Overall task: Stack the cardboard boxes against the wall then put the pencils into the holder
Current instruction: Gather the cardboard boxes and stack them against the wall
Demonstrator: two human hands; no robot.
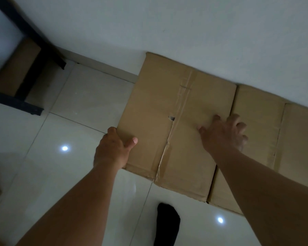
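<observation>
Against the white wall (185,23) lie two flattened cardboard boxes, the lower box (260,110) under the top box (158,103), whose left edge the left hand (110,148) clamps, thumb above; the right hand (224,134) presses it, fingers spread. One black table frame (34,38) shelters a third box (16,71); one socked foot (167,222) is nearby.

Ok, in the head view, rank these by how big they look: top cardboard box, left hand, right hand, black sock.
1. top cardboard box
2. left hand and right hand: they look alike, so not ranked against each other
3. black sock: cut off by the frame's bottom edge, so only its visible part counts
</observation>
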